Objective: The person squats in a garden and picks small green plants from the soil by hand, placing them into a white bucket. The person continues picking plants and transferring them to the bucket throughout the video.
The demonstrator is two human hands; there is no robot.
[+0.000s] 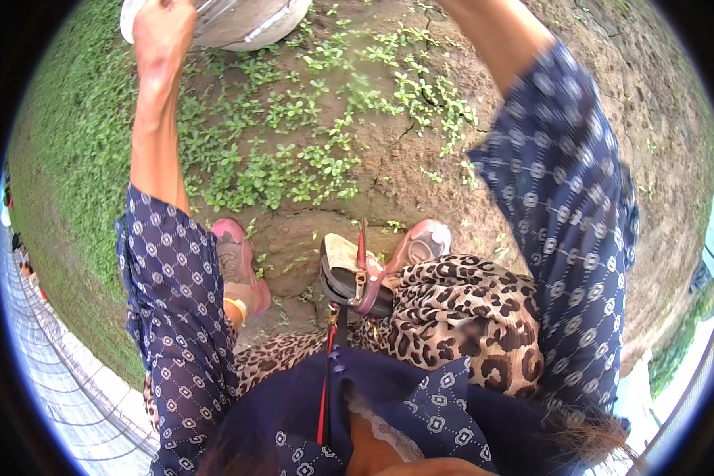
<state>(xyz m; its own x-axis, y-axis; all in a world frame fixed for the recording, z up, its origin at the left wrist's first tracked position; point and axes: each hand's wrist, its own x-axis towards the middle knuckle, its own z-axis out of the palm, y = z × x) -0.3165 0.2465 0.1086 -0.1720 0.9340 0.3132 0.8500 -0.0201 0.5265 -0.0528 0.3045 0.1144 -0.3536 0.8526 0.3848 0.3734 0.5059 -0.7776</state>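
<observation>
At the top left, my left hand is closed on the edge of a white plastic bucket, which is cut off by the top of the picture. White plastic shows on both sides of the hand, and its fingertips are hidden. My right forearm stretches up past the top edge, so my right hand is out of view. Below the bucket, low green plants grow on bare brown soil. A small bag hangs open-topped between my feet on a red and black strap.
My pink shoes stand apart on the cracked soil. Denser greenery covers the ground at the left. Bare soil extends to the right. Beyond the left edge are pale sheeting and a distant person.
</observation>
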